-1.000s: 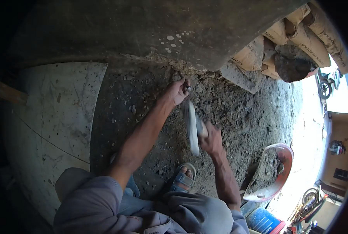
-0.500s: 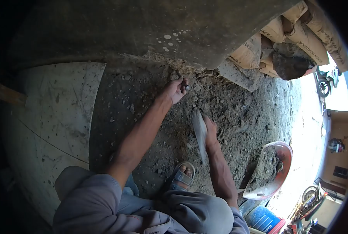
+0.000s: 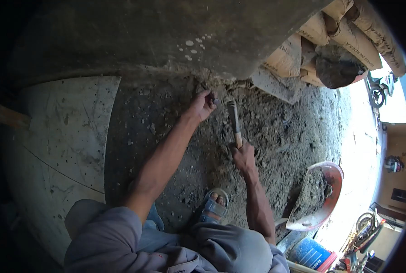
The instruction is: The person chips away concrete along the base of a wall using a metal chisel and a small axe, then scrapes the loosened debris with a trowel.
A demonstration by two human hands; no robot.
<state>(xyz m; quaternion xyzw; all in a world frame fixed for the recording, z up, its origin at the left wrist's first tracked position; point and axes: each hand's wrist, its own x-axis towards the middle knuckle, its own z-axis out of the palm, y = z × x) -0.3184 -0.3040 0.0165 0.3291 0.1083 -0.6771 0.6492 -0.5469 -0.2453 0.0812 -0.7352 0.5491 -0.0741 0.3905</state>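
My left hand (image 3: 203,106) is wrapped round a short metal chisel (image 3: 215,101), its blunt end sticking out past my fingers. The chisel's other end points toward the foot of the grey wall (image 3: 121,45), but most of it is hidden by my hand. In my right hand (image 3: 244,155) is a hammer (image 3: 234,119), gripped low on its pale handle. The hammer's head is a little to the right of the chisel's blunt end, apart from it. Broken rubble and soil (image 3: 275,136) lie beneath and beside both hands.
A white board (image 3: 71,136) lies on the left. Stacked cement bags (image 3: 316,29) and a grey slab (image 3: 275,84) stand at upper right. A red-rimmed container of rubble (image 3: 337,193) and a blue bucket (image 3: 308,252) sit at lower right. My sandalled foot (image 3: 215,204) is below.
My right hand has turned the hammer from a blurred position lower down to upright, its head now near the chisel. My left hand stays almost in place on the chisel.
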